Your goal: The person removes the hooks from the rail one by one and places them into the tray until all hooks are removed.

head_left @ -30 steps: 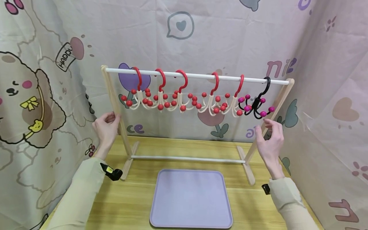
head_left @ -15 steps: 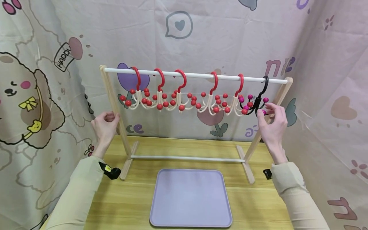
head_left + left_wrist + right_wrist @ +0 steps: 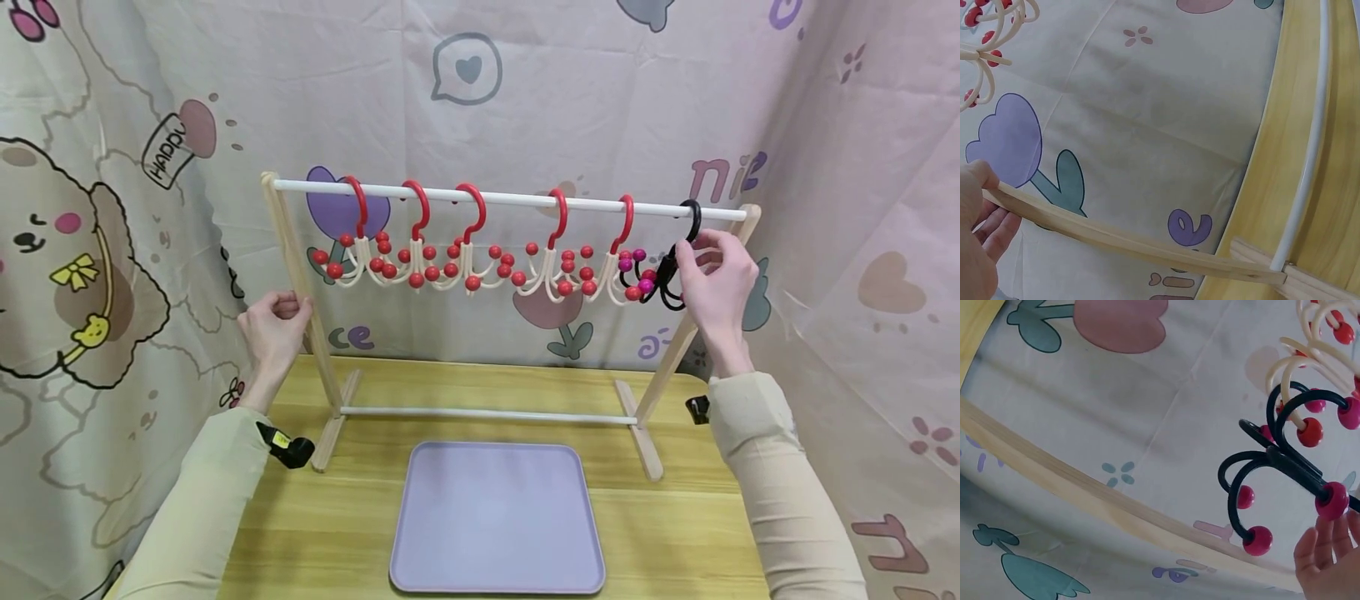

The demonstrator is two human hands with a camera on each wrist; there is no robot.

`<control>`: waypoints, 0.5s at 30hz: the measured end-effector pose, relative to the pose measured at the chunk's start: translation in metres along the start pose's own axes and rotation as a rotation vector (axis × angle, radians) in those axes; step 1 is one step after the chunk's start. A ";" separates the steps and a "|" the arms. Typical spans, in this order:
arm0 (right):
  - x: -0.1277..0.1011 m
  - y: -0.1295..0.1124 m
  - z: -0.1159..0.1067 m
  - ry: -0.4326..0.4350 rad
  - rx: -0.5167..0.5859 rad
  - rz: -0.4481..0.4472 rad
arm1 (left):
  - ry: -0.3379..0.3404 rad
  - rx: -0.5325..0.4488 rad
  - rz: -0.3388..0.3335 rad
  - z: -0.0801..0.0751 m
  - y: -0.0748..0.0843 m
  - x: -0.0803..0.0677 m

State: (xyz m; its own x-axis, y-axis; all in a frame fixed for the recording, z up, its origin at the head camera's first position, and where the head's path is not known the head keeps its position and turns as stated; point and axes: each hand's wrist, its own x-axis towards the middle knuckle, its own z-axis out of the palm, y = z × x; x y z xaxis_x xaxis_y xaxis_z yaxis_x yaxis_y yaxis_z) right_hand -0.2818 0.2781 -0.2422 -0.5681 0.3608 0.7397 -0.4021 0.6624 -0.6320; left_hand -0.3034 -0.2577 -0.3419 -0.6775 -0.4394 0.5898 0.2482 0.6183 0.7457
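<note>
My left hand (image 3: 276, 329) pinches the left wooden post (image 3: 321, 342) of a small hanging rack; the left wrist view shows thumb and fingers (image 3: 1004, 234) on either side of it. At the rack's right end, a black claw hanger (image 3: 666, 271) with magenta balls hangs by its hook from the white top rail (image 3: 517, 198). Around the lower hook of this hanger, my right hand (image 3: 720, 287) closes with thumb and fingers. In the right wrist view the black prongs (image 3: 1285, 425) spread beside the fingertips, some close to a cream prong.
Several red-hooked cream hangers (image 3: 551, 258) with red balls hang along the rail to the left. A lilac tray (image 3: 498, 517) lies on the wooden table (image 3: 330, 533) before the rack. A lower white bar (image 3: 487, 413) joins the feet. Printed curtains (image 3: 480, 125) surround it.
My right hand has risen from below the black hanger, past its balls, to the hook, and now grips it. The hanger has turned a little. My left hand stays on the post.
</note>
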 end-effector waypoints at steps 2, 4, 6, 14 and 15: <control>0.004 0.000 0.000 -0.003 0.001 0.011 | -0.017 0.016 0.015 -0.001 0.001 0.000; 0.007 0.000 0.000 -0.002 -0.001 0.021 | -0.036 0.034 0.024 -0.002 0.002 0.001; 0.009 0.000 -0.001 -0.003 -0.004 0.025 | -0.053 0.050 0.027 -0.003 0.003 0.002; 0.011 -0.001 -0.002 -0.026 -0.020 0.038 | -0.083 0.106 0.053 -0.007 0.006 0.008; 0.010 -0.001 -0.002 -0.029 -0.018 0.044 | -0.089 0.110 0.056 -0.008 0.006 0.009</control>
State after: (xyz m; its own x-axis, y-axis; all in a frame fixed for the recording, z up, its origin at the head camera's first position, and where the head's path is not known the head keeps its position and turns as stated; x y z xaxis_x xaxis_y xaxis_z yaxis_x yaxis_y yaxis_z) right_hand -0.2858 0.2821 -0.2332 -0.6054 0.3715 0.7039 -0.3632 0.6580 -0.6597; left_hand -0.3029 -0.2632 -0.3302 -0.7248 -0.3457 0.5960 0.2132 0.7100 0.6712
